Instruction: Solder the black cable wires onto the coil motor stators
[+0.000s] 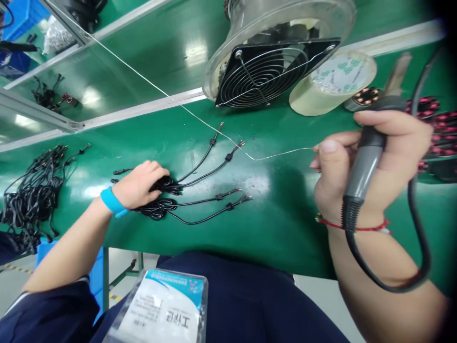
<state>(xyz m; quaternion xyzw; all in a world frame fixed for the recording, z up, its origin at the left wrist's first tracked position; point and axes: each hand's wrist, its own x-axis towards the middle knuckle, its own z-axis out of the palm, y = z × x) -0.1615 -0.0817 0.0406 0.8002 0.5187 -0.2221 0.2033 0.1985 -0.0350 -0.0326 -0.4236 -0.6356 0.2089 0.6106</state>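
My left hand [140, 183], with a blue wristband, rests curled on a bundle of black cables [162, 188] lying on the green table [285, 200]. Their stripped ends [235, 144] fan out to the right. My right hand [371, 164] is closed around a grey soldering iron [367, 162] with a black cord, and its thumb and forefinger pinch the end of a thin solder wire [278, 153] that runs up to the left across the table.
A fume fan with a wire grille [266, 71] stands at the back, a roll of clear tape [332, 83] to its right. Red-black parts [442, 128] lie at the far right. A heap of black cables [32, 195] sits at the left. A badge [164, 309] hangs at my chest.
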